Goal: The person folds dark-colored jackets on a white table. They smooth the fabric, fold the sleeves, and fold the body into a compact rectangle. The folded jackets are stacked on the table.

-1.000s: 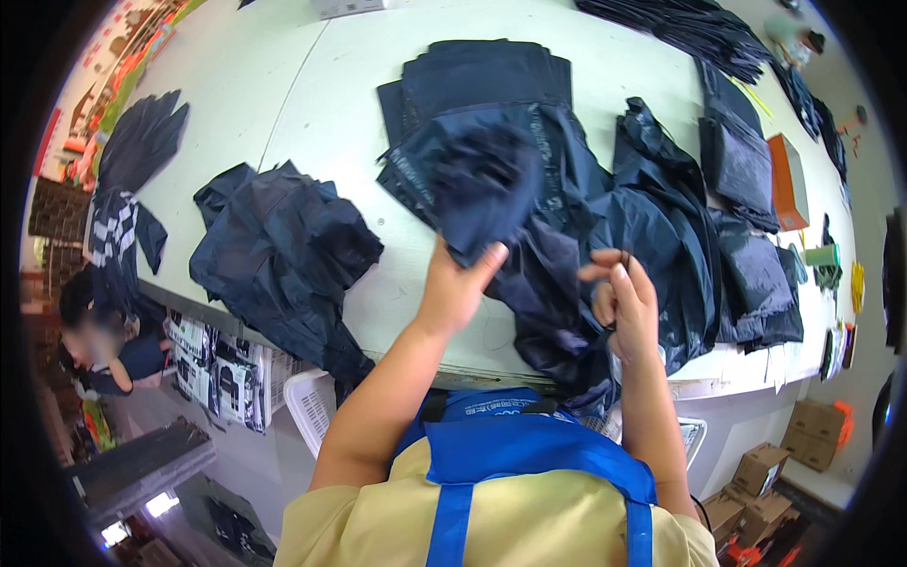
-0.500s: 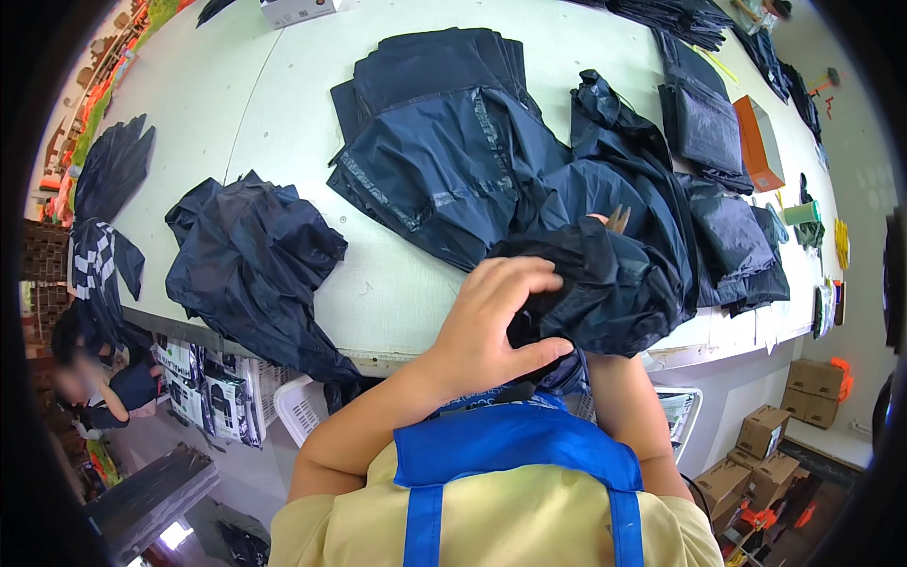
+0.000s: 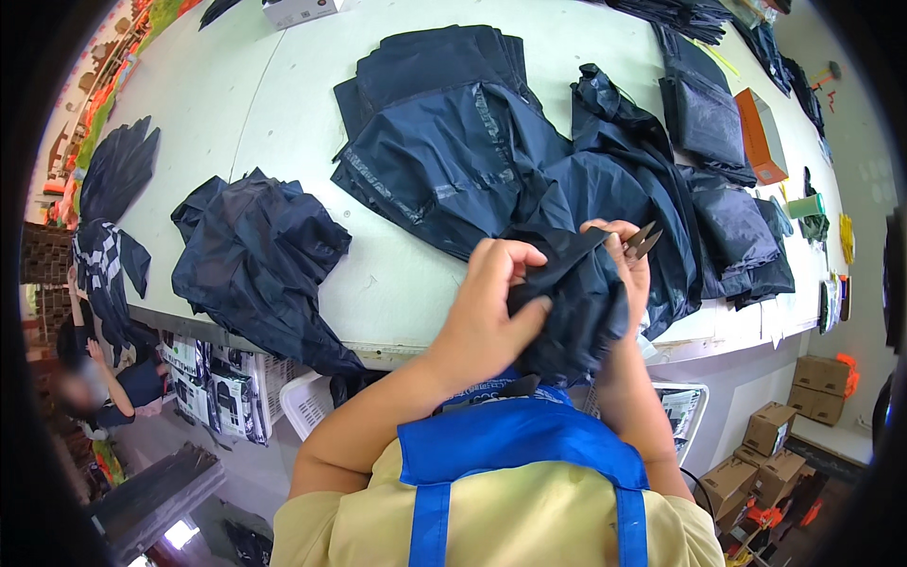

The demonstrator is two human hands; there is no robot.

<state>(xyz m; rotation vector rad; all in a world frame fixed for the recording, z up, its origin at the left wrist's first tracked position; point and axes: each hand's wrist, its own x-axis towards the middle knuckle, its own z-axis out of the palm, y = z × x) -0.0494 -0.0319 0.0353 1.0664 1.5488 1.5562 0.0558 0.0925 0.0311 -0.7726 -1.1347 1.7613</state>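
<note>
A bunched dark navy garment [image 3: 578, 307] of thin, shiny fabric is held up in front of me at the table's near edge. My left hand [image 3: 491, 298] pinches its left side, the fingers curled into the folds. On the other side my right hand [image 3: 631, 265] holds small metal thread snips [image 3: 642, 243], blades pointing up and away, while thumb and finger also pinch the fabric. Part of the right hand is hidden behind the cloth. More dark garments [image 3: 444, 156] lie beyond, spread over a flat stack and touching the held one.
A crumpled dark garment [image 3: 260, 250] hangs off the edge at left. Folded dark pieces [image 3: 709, 123], an orange box [image 3: 761, 137] and a green spool [image 3: 805, 207] sit at right. White baskets [image 3: 307, 402] are below the white table [image 3: 387, 302]. Another person [image 3: 118, 378] is at far left.
The garment has been gathered up and turned between my hands. My right hand, mostly covered before, now shows with the snips. My left hand has closed from a spread pose onto the fabric.
</note>
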